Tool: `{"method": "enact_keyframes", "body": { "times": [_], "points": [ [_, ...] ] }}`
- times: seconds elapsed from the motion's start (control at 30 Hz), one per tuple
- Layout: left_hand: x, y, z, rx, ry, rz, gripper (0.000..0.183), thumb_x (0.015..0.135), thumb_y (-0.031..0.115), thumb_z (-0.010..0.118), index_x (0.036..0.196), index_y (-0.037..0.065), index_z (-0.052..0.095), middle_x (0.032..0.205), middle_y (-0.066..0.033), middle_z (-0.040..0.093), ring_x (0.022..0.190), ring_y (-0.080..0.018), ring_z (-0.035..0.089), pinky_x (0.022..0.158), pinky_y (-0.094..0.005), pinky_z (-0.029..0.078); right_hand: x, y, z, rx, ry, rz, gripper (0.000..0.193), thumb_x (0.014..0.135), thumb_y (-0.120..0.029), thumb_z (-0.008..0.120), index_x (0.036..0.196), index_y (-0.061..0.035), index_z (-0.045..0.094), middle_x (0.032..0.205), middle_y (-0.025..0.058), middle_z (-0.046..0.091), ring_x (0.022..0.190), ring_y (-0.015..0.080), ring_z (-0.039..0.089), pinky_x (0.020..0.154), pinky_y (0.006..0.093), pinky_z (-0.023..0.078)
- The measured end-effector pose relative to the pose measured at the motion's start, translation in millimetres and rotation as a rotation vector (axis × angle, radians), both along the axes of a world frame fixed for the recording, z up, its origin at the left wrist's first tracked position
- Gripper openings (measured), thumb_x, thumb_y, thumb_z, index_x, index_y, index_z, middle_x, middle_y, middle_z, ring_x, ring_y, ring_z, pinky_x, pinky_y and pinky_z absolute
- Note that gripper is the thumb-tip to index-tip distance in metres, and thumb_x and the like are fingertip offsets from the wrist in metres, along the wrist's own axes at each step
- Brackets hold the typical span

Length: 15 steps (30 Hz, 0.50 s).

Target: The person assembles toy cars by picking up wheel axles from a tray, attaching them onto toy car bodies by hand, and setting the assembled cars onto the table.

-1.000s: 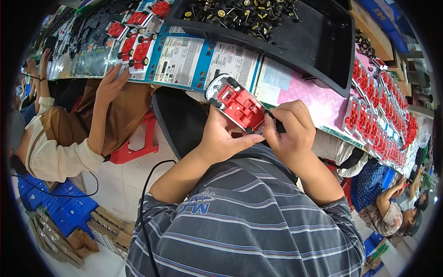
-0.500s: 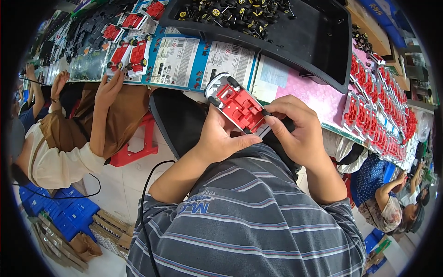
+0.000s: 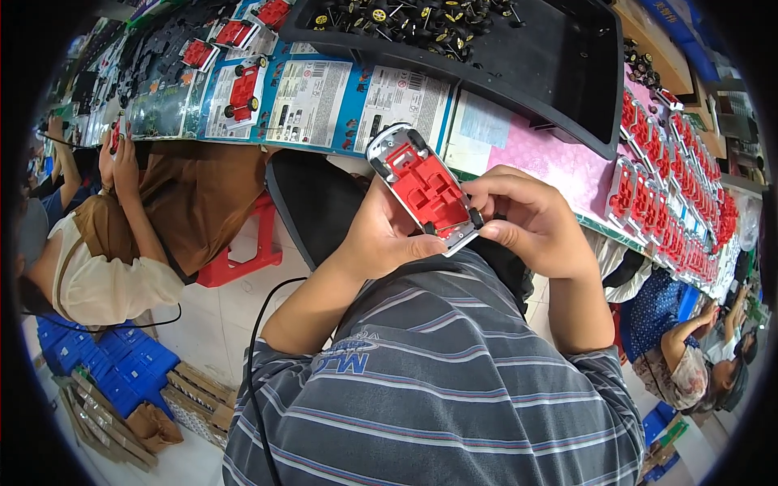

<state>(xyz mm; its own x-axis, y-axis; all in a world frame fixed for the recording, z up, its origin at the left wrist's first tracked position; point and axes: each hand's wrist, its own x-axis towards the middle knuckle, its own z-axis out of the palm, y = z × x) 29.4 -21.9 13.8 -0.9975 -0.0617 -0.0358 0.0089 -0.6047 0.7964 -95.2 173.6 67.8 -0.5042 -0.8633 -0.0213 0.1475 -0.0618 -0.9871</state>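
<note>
A toy car (image 3: 425,188) with a red underside, pale grey-white body and black wheels is held upside down over my lap. My left hand (image 3: 387,236) is closed around its left side, with the thumb along the lower end. The curled fingers and thumb of my right hand (image 3: 531,217) are at the car's lower right corner. There the thumb lies against a black wheel (image 3: 476,217), and a fingertip touches the car's edge above it.
Ahead stands a black tray (image 3: 543,89) with several wheel-and-axle sets (image 3: 438,23). Rows of red-and-white car parts (image 3: 648,194) fill the right of the table. More red cars (image 3: 243,91) lie on printed card sheets (image 3: 308,105). A co-worker (image 3: 113,267) sits at left.
The car has turned slightly upright, and the wheel at its lower right corner shows more plainly. At left, the co-worker has taken one red car off the cards and drawn it leftward.
</note>
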Motion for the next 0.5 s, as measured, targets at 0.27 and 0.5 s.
{"method": "enact_keyframes", "body": {
  "times": [0.27, 0.5],
  "points": [
    [1, -3, -8, 0.015, 0.007, -0.128, 0.099, 0.074, 0.020, 0.091, 0.148, 0.003, 0.027, 0.137, -0.0142, 0.049, 0.129, -0.0251, 0.053, 0.109, -0.0417, 0.044, -8, 4, -2, 0.073, 0.221, 0.093, 0.024, 0.081, -0.003, 0.079, 0.104, -0.0020, 0.073, 0.094, 0.0072, 0.066, 0.087, 0.0181, 0.061, 0.080, 0.0315, 0.049],
    [0, -6, -6, 0.047, -0.007, -0.199, 0.106, 0.071, 0.021, 0.094, 0.150, 0.003, 0.026, 0.140, -0.0119, 0.047, 0.131, -0.0236, 0.052, 0.111, -0.0410, 0.042, -4, 3, -7, 0.054, -0.082, 0.092, 0.023, 0.070, 0.004, 0.084, 0.091, 0.0004, 0.074, 0.088, 0.0050, 0.065, 0.082, 0.0145, 0.062, 0.075, 0.0278, 0.049]
  ]
}}
